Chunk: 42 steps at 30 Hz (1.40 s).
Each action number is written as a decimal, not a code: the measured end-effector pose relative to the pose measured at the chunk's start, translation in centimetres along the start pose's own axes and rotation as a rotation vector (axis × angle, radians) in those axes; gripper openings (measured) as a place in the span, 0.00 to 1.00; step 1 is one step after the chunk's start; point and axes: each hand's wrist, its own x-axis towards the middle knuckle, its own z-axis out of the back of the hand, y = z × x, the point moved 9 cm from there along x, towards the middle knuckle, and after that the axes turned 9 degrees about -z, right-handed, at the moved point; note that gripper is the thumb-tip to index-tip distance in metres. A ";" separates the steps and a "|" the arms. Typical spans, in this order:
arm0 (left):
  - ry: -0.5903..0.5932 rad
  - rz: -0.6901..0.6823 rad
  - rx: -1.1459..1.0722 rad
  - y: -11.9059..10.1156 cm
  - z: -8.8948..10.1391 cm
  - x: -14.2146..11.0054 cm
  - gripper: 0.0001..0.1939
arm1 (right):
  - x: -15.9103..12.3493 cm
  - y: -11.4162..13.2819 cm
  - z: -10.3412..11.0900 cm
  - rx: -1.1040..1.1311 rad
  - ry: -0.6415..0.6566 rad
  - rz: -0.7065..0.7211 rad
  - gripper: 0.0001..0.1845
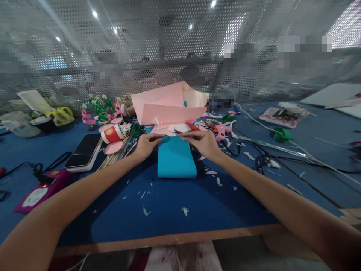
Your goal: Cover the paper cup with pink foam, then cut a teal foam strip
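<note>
A blue sheet of paper [176, 158] lies in front of me on the table, its near end curved over in a fold. At its far left corner my left hand [148, 146] is closed, thumb and fingers pinching the edge. My right hand [204, 143] pinches the far right corner in the same way. Just beyond the hands stand large pink sheets [160, 101], bent and overlapping. Red-handled scissors [194, 127] lie partly hidden behind my right hand.
At left are a phone [85, 150], a purple power strip [42, 190], thin sticks [109, 160], a red-and-white paper cup [113, 133] and small green-and-pink craft plants [101, 109]. Paper scraps [185, 211] and cables [261, 160] are strewn about. A perforated metal screen [175, 49] rises behind.
</note>
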 end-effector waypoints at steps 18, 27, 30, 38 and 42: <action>-0.002 0.018 0.030 -0.2 0.0 -0.1 0.11 | 0.3 -0.6 0.0 0.018 -0.010 -0.047 0.10; 0.019 0.029 0.025 0.0 -0.1 -0.2 0.11 | 0.2 -0.5 0.2 -0.028 -0.040 -0.035 0.09; 0.022 0.022 0.021 -0.1 -0.2 -0.1 0.11 | 0.4 -0.7 0.2 -0.033 -0.041 -0.045 0.09; 0.019 0.048 0.012 0.6 -0.2 0.0 0.09 | 0.3 -0.9 -0.1 -0.047 -0.026 -0.078 0.11; -0.039 0.029 -0.027 0.2 0.1 0.1 0.05 | 0.3 -0.6 -0.2 -0.024 -0.023 -0.076 0.15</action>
